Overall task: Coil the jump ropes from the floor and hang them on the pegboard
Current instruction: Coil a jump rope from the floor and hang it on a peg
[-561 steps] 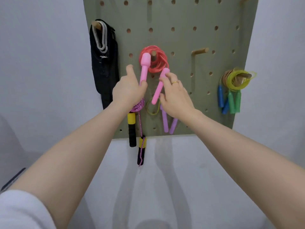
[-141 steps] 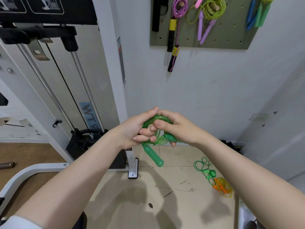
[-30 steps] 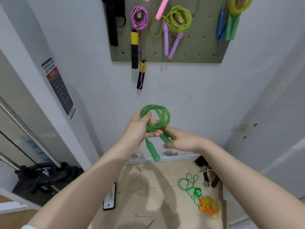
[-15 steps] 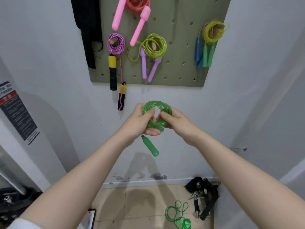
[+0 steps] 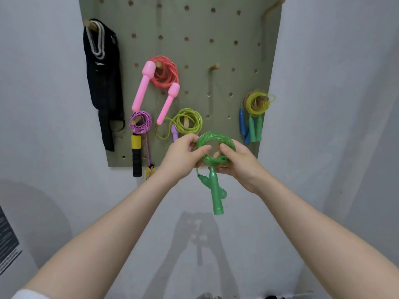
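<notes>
A green jump rope (image 5: pixel 212 138), wound into a tight coil, is held up in front of the lower part of the olive pegboard (image 5: pixel 194 24). My left hand (image 5: pixel 183 155) pinches the coil's left side and my right hand (image 5: pixel 236 161) grips its right side. Both green handles (image 5: pixel 216 192) dangle below the coil. A bare wooden peg (image 5: pixel 214 66) sticks out of the board above the coil.
Other coiled ropes hang on pegs: a red one with pink handles (image 5: pixel 165 71), a purple one with yellow-black handles (image 5: pixel 140 123), a yellow-green one (image 5: pixel 187 121), and one with blue and green handles (image 5: pixel 255 104). Black straps (image 5: pixel 103 83) hang at the board's left.
The view has tilted up from the floor to the pegboard. Both hands have lifted the green coil higher and closer to the board; the handles now hang freely below.
</notes>
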A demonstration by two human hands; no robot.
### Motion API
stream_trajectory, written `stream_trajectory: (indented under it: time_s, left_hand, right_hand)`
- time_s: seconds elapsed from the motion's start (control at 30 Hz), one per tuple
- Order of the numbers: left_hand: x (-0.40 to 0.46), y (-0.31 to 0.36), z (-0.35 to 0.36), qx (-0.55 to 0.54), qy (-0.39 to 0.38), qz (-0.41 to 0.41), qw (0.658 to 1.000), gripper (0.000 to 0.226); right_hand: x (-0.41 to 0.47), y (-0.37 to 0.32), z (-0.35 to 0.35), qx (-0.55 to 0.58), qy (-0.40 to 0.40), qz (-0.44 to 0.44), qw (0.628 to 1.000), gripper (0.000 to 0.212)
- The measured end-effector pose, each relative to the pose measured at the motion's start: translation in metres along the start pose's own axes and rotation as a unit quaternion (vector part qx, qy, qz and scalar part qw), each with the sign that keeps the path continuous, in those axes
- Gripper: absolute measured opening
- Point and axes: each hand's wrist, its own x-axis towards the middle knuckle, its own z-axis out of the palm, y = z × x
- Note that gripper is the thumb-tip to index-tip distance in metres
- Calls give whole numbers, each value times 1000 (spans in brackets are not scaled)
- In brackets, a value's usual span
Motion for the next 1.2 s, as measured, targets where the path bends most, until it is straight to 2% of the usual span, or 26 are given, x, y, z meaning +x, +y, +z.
stream_trajectory:
  time_s: [0.13,0.23,0.4,0.53,0.63,0.8,0.9,0.97,1.03,1.07,1.1,1.13,1.2]
  left_hand:
    - [52,13,-7,0,35,39,999,28]
    - [89,22,-9,-31,42,80,995,27]
    - [146,29,-8,-44,63,146,986,25]
    - [194,36,-5,8,141,224,964,18]
    - [226,33,-2,16,178,259,949,15]
    - [268,6,-2,56,191,221,955,16]
    - [284,-8,0,84,171,167,967,13]
    - [289,-17,5,153,183,173,956,12]
    - [288,-23,13,197,195,169,946,19]
    - [286,-23,16,216,204,155,942,23]
    - [283,-23,18,233,211,138,939,27]
    - [279,-23,20,243,211,123,939,32]
    - [267,-24,25,242,202,107,943,45]
  right_hand:
    - [37,-32,-18,21,-30,-49,998,13]
    - [69,-52,-30,58,-19,-94,994,11]
    - [128,-78,-39,7,89,-194,977,8]
    - [180,-94,-37,-33,213,-267,939,12]
    - [213,-100,-35,-101,250,-312,911,18]
    - [259,-91,-47,-225,253,-310,888,18]
    - [278,-74,-50,-304,264,-304,863,4]
    - [286,-59,-53,-425,292,-290,806,13]
    - [287,-49,-57,-558,311,-270,721,27]
    - [286,-46,-59,-602,308,-257,690,35]
    - [284,-44,-60,-626,296,-239,681,45]
    - [279,-42,-60,-629,275,-224,692,54]
    - [260,-33,-60,-595,238,-224,735,67]
